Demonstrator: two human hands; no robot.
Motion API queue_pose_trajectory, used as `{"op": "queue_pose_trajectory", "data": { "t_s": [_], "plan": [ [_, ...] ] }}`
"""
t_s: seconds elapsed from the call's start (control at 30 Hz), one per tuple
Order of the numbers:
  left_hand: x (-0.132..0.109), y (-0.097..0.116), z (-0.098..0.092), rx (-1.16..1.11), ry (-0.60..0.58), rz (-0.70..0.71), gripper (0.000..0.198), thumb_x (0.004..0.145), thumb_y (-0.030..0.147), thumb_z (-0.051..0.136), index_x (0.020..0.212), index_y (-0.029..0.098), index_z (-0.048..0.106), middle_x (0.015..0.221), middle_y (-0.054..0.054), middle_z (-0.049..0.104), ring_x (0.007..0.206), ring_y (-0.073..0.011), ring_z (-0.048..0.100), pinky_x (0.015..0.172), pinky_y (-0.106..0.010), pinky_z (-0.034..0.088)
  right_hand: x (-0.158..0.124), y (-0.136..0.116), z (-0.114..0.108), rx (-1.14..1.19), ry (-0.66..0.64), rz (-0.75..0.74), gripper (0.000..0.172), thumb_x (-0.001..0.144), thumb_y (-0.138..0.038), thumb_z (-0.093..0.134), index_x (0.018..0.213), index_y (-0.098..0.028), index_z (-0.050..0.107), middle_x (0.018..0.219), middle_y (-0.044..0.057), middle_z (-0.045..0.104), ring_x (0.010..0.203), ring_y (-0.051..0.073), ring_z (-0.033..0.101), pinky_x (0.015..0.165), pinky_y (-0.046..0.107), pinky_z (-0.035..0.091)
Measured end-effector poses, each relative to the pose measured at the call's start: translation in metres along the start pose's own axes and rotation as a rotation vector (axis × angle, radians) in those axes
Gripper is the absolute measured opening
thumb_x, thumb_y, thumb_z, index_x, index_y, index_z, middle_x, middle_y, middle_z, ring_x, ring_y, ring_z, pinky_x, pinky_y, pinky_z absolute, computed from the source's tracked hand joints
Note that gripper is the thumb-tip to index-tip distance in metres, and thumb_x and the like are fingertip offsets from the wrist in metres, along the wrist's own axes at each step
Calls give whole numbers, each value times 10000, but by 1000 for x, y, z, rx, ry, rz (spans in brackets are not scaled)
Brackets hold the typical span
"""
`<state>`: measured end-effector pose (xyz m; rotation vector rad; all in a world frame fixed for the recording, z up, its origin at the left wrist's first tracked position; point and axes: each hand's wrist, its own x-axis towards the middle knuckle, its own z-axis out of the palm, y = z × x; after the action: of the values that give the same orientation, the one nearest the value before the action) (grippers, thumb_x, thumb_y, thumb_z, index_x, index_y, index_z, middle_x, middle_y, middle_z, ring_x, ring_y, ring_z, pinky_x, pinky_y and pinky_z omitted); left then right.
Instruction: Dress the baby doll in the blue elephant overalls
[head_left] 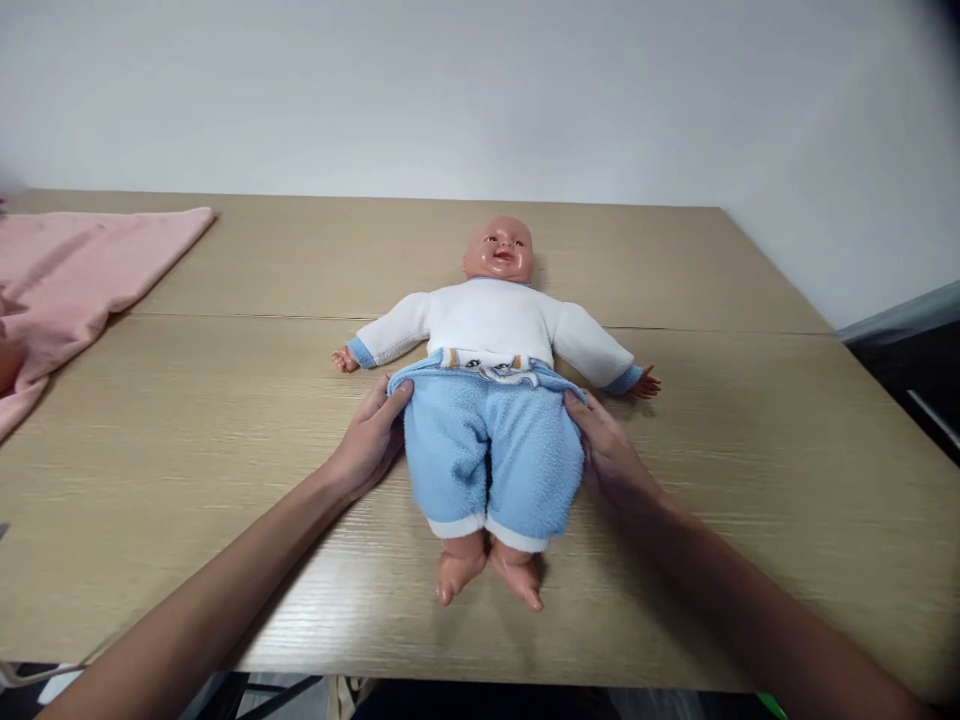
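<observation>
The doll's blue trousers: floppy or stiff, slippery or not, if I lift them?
Probably floppy: the blue trousers visibly crease. Likely not slippery, given their fuzzy-looking surface. The doll may shift along, being dressed in them.

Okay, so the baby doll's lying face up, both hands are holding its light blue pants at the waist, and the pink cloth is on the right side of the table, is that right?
Not quite: the head view shows the pink cloth on the left side of the table, not the right. The rest of your statement stands.
</observation>
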<state>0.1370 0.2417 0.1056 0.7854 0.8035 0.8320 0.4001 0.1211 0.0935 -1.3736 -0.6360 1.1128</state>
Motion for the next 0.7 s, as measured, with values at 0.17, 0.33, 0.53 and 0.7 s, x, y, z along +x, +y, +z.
{"op": "queue_pose_trajectory", "data": {
  "t_s": [0.17,0.33,0.53,0.7],
  "plan": [
    [2,-2,9,-46,19,-38,571,859,508,1004,1266,260,690,1344,-51,817,1365,-312,717,1218,-460,559,0,-3,11,-13,27,23,538,850,-754,850,1144,-318,738,1077,38,840,1069,322,784,945,454,643],
    [-1,0,8,4,-67,-78,513,893,606,946,1193,228,771,1284,-87,848,1331,-351,737,1178,-467,574,-8,-12,10,-52,87,-19,437,891,-684,826,1053,-289,731,1072,22,813,1074,287,734,998,417,592],
    [-14,5,-14,200,-240,-104,476,849,376,950,1280,239,803,1338,-69,823,1317,-337,706,1140,-399,528,-26,-11,-2,-125,243,-27,251,952,-503,755,1076,-304,667,969,-21,724,909,240,643,861,366,538],
    [-22,4,-12,308,-227,-82,307,934,374,895,1194,250,788,1211,-40,811,1161,-260,701,1100,-363,508,-23,-5,-8,-124,218,30,444,895,-664,816,1113,-296,694,963,-8,732,916,255,652,850,376,534]
  ]
}}
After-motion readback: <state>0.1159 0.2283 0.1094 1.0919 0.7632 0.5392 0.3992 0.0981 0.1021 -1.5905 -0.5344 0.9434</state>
